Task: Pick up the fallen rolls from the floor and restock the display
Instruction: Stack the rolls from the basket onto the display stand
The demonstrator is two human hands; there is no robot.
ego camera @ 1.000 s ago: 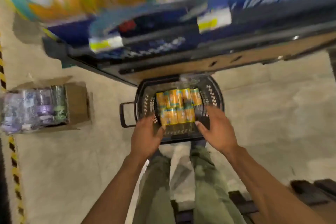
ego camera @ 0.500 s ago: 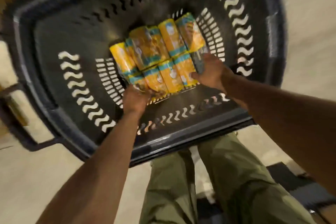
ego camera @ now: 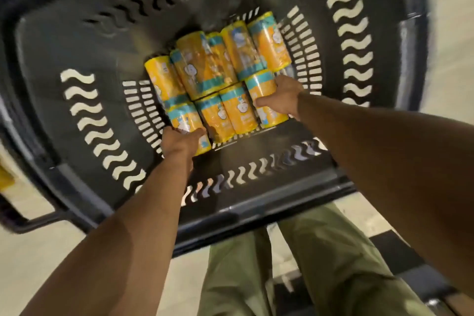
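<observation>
The yellow-and-teal rolls (ego camera: 213, 72) are found on the floor of the dark basket (ego camera: 64, 41), gathered towards its right side in two rows of four, one row by the near wall and one behind it. The near-left roll (ego camera: 184, 118) is grasped by the left hand (ego camera: 179, 141), with the thumb laid over its top. The near-right roll (ego camera: 263, 86) is clasped by the right hand (ego camera: 279, 96), with the thumb across it and the fingers curled over its far side. If the near row is meant to be lifted as one by squeezing from both ends, the two middle rolls could well be dropped back into the basket, since they would be held by side pressure alone and the wrapping looks glossy. Every roll is laid on its side, its long axis running from the basket's near wall towards its far wall and slanted a little rightward, with a flat end turned to the near wall.
</observation>
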